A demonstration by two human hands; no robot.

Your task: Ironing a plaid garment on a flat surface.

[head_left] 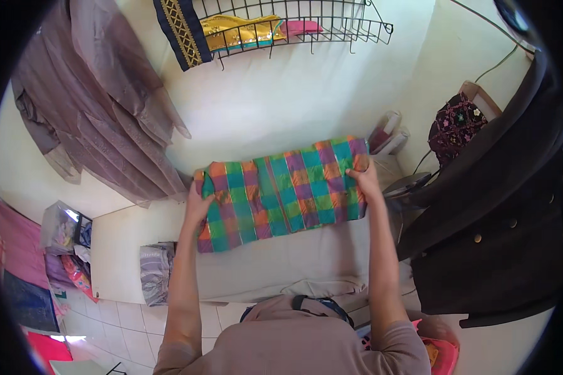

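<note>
A checked cloth in green, teal, orange and purple is stretched out in front of me, folded into a long rectangle. My left hand grips its left end, the thumb lying over the front. At the right end, my right hand pinches the cloth near its upper corner, thumb on top and fingers behind. The fingers of both hands are partly hidden by the fabric. Below the cloth lies a pale covered surface, like a bed or bench.
A grey-mauve garment hangs at the left, a dark buttoned one at the right. A black wire rack on the wall holds folded fabrics. A grey folded cloth lies by my left forearm. A clear plastic box stands further left.
</note>
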